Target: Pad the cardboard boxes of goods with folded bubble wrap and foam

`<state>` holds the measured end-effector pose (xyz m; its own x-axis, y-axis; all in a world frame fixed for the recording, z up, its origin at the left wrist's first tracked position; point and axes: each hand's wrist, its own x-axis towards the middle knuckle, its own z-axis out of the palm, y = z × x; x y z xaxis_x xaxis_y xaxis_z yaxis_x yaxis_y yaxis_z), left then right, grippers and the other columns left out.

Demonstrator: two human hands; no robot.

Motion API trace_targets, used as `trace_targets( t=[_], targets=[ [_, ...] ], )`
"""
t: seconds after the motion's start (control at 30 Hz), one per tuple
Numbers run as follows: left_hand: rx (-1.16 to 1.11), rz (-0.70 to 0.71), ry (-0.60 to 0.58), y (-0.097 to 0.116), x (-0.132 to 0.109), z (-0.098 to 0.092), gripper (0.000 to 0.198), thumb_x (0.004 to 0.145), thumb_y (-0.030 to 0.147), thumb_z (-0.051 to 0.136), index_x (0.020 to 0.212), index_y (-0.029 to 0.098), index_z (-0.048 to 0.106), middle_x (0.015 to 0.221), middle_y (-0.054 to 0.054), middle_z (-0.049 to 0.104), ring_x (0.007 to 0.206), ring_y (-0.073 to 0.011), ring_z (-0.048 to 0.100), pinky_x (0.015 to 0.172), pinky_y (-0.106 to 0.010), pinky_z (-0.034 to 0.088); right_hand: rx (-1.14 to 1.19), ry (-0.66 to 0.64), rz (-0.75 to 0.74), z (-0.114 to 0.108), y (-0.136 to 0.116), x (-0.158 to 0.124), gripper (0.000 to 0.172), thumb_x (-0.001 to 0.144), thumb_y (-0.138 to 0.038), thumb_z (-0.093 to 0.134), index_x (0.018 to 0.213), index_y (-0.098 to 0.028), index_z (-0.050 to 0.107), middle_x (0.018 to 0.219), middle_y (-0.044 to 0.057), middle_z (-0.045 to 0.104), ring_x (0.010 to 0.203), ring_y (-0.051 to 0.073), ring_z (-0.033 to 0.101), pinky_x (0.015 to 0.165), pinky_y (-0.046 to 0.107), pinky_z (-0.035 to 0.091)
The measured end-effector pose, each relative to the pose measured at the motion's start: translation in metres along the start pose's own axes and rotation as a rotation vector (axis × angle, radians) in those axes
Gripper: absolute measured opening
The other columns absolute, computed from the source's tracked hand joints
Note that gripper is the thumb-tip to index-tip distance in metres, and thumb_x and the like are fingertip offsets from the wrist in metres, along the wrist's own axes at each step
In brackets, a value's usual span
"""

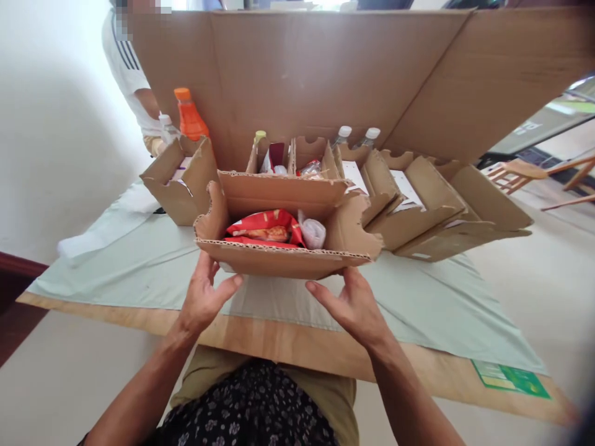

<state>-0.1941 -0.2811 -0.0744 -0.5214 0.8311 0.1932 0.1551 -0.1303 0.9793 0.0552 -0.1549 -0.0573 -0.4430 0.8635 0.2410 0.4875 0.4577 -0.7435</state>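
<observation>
An open cardboard box [288,261] is at the middle of the table, in front of a row of other boxes. Inside it lie a red snack packet [267,228] and a whitish wrapped bundle [313,233]. My left hand [204,296] supports the box at its lower left corner, thumb at the front and fingers partly hidden beneath it. At the lower right corner my right hand [351,303] holds it the same way, its fingertips hidden by the cardboard.
Behind stand more cardboard boxes [423,229], an orange bottle [190,116], clear bottles [370,137] and a tall cardboard panel [302,80]. A person [132,74] is at the back left. A pale green cloth [134,272] covers the table. Stools [523,170] stand at right.
</observation>
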Motion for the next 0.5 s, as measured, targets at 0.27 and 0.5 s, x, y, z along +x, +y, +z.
trace_targets(
  t=[0.27, 0.5],
  targets=[
    [-0.011, -0.014, -0.134, -0.016, -0.01, 0.021, 0.059, 0.083, 0.032, 0.074, 0.139, 0.023, 0.056, 0.14, -0.01, 0.064, 0.134, -0.0305, 0.057, 0.115, -0.044, 0.044, -0.087, 0.119, 0.066, -0.006, 0.026, -0.029, 0.047, 0.083, -0.06, 0.07, 0.106, -0.02, 0.065, 0.097, 0.012, 0.074, 0.088, 0.03, 0.068, 0.073, 0.041, 0.054],
    [0.094, -0.101, 0.178, -0.035, -0.012, -0.052, 0.071, 0.078, 0.045, 0.08, 0.14, 0.021, 0.054, 0.143, -0.013, 0.061, 0.136, -0.0344, 0.055, 0.118, -0.05, 0.041, 0.06, -0.172, -0.081, 0.068, 0.001, 0.002, 0.041, 0.086, -0.049, 0.066, 0.113, -0.019, 0.064, 0.101, 0.012, 0.072, 0.084, 0.027, 0.067, 0.071, 0.04, 0.056]
  ],
)
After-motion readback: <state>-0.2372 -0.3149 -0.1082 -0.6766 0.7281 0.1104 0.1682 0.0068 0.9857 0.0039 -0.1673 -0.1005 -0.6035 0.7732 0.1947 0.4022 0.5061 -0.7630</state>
